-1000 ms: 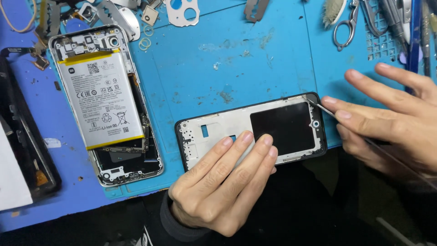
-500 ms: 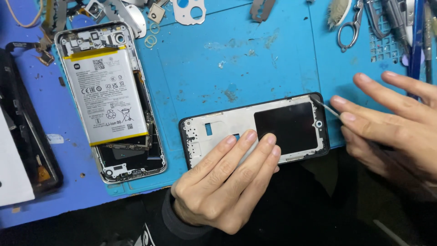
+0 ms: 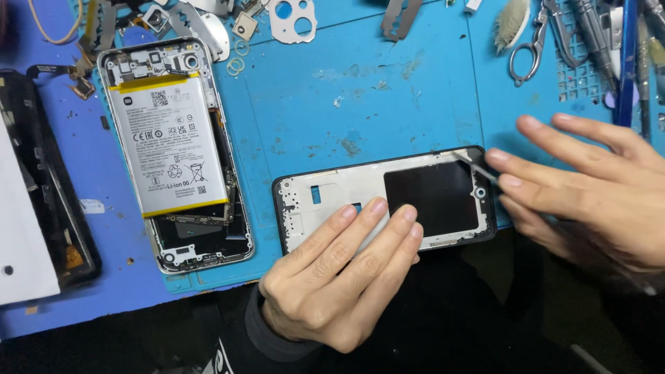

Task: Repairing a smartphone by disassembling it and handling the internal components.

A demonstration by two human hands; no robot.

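Phone frame [image 3: 388, 201] slightly rightward — white-labelled battery [image 3: 170, 149] alongside.

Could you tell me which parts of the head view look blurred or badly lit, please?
In the head view the right hand is smeared by motion blur, and the thin tool it holds is hard to make out; the left hand on the phone frame is sharp; the blue mat is evenly lit without glare; the bottom edge falls into dark shadow.
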